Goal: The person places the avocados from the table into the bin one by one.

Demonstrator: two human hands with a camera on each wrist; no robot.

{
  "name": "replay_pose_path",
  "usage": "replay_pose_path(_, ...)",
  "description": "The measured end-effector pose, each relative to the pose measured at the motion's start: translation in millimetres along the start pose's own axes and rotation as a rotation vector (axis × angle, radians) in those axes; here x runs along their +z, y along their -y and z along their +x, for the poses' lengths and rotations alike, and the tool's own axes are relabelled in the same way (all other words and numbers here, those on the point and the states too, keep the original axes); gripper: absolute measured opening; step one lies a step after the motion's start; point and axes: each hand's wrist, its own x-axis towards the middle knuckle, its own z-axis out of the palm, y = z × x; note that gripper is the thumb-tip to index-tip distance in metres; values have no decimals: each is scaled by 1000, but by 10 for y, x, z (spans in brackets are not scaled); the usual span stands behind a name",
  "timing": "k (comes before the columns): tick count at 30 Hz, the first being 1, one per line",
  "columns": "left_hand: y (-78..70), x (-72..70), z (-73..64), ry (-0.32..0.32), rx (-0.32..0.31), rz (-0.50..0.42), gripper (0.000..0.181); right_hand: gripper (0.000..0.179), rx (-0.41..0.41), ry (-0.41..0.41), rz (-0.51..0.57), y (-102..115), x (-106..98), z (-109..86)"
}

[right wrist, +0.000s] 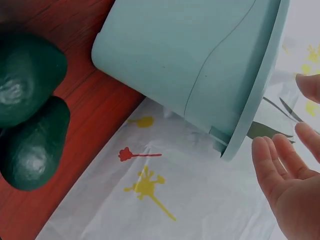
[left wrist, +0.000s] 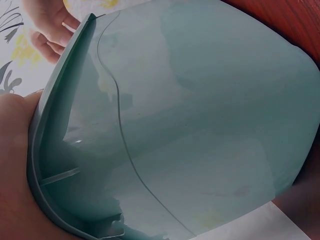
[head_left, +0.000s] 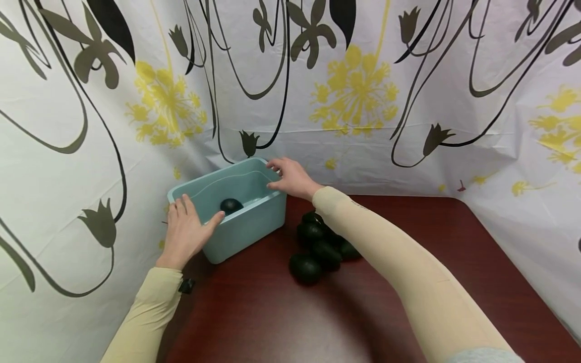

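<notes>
A light blue-green plastic bin point(head_left: 245, 229) stands at the table's far left, with one dark avocado point(head_left: 231, 205) inside. My left hand point(head_left: 186, 229) rests at the bin's left end, fingers spread along the rim and thumb stretched over the front edge. In the left wrist view, part of that hand point(left wrist: 12, 165) lies against the rim. At the bin's right end, my right hand point(head_left: 292, 177) hovers with loosely bent fingers; the right wrist view shows this hand point(right wrist: 295, 185) apart from the rim, holding nothing. Several dark green avocados point(head_left: 305, 268) lie piled right of the bin, partly hidden by my right forearm.
The dark red wooden table point(head_left: 254, 312) stretches toward me and to the right. A white cloth point(head_left: 345, 166) printed with flowers hangs behind the table and along both sides. The bin stands close to the cloth at the back left.
</notes>
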Motion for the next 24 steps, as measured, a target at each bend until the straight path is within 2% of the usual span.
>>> replay_pose_path(12,-3,-15,-3,12,12,-1,120,53,-64,23,-14,-14,-148,-159)
replay_pose_path(18,-3,-3,2,0,18,11,120,51,-116,27,-94,20,-204,-287)
replay_pose_path(24,0,7,-9,-1,24,9,120,52,-184,82,-112,105,-229,-455)
